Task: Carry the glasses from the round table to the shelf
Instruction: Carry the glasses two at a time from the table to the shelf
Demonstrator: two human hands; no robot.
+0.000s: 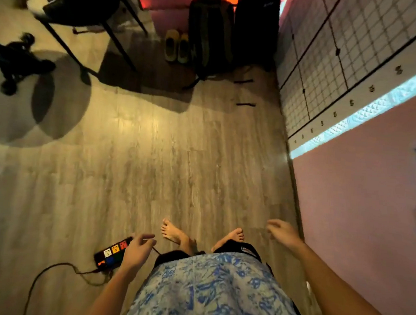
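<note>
No glasses and no shelf show in the head view. My left hand (137, 249) hangs low by my hip with its fingers loosely curled and apart; a thin dark strand runs from near its fingertips toward my shorts, and I see no object in it. My right hand (283, 232) is stretched forward near the wall, fingers spread, blurred and holding nothing. A pale tabletop (37, 0) sits at the top left, mostly hidden behind a black chair (85, 1). My bare feet (172, 231) stand on the wooden floor.
A black power strip (113, 252) with coloured switches and its cable (46, 274) lie by my left foot. Two dark backpacks (209, 34) and a pair of shoes (176, 45) stand ahead. A wheeled chair base (14, 62) is at the left, a pink wall (358, 217) close on the right.
</note>
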